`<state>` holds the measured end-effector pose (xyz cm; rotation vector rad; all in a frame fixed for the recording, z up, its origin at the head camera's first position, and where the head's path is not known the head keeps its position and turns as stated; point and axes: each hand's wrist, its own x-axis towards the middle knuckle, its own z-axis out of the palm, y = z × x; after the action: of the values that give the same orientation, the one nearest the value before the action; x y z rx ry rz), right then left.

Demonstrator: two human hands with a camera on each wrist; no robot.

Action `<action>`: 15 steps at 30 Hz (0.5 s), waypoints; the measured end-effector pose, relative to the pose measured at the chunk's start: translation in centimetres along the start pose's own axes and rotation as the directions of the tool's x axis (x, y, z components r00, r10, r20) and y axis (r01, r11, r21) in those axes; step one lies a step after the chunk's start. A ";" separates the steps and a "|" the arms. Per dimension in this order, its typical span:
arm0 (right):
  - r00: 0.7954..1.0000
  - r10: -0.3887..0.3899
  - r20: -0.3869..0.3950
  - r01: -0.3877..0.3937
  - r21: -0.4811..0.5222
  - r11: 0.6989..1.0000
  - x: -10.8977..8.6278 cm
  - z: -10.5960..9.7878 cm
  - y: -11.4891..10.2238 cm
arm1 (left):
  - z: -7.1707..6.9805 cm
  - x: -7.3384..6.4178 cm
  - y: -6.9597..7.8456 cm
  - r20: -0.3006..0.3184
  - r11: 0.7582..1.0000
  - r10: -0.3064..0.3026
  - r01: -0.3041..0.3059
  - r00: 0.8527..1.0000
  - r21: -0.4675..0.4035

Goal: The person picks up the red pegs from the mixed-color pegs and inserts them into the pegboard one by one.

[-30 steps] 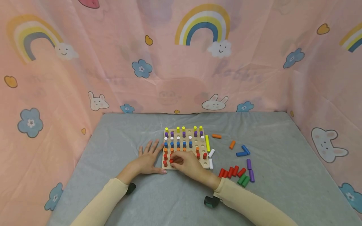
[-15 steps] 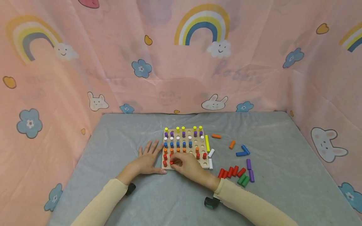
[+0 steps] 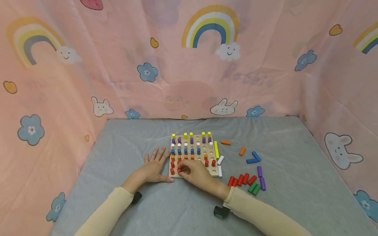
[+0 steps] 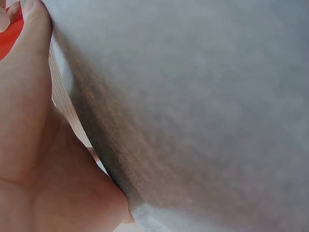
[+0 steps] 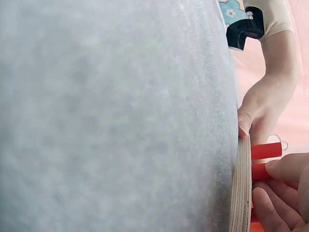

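Note:
A wooden peg board (image 3: 195,174) with rows of coloured pegs and some bare holes lies on the grey cloth. My right hand (image 3: 195,172) is over its near rows, thumb and fingertips pinching a red peg (image 5: 259,171) that stands in the front row. Left of it another red peg (image 3: 172,171) is upright at the corner. My left hand (image 3: 153,167) lies flat with fingers spread along the board's left side, the thumb at its near edge. Part of the front rows is hidden behind my right hand.
Right of the board lie several loose red pegs (image 3: 240,179), two green pegs (image 3: 256,189), purple pegs (image 3: 260,171), blue pegs (image 3: 252,161), orange pegs (image 3: 242,151), white pegs (image 3: 220,171) and a yellow piece (image 3: 217,150). A pink printed curtain (image 3: 165,91) surrounds the table.
The pinched red peg in the front row and my right fingertips have shifted down slightly in the head view since a second ago. My left hand has stayed in place.

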<state>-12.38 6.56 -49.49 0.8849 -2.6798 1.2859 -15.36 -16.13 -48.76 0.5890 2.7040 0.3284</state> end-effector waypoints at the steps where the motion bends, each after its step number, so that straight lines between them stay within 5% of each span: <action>1: 1.000 -0.001 0.000 0.001 -0.002 1.000 0.0 0.0 0.0 | 0.0 0.0 0.0 0.001 1.000 0.000 0.000 1.000 0.000; 15: 1.000 -0.019 0.006 0.019 -0.098 0.995 -0.7 -1.1 -0.7 | 0.0 0.0 0.1 -0.003 1.000 0.000 0.000 1.000 0.008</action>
<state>-11.65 7.37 -48.52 0.9010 -2.7051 1.1390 -15.33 -16.06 -48.78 0.5914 2.7095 0.3191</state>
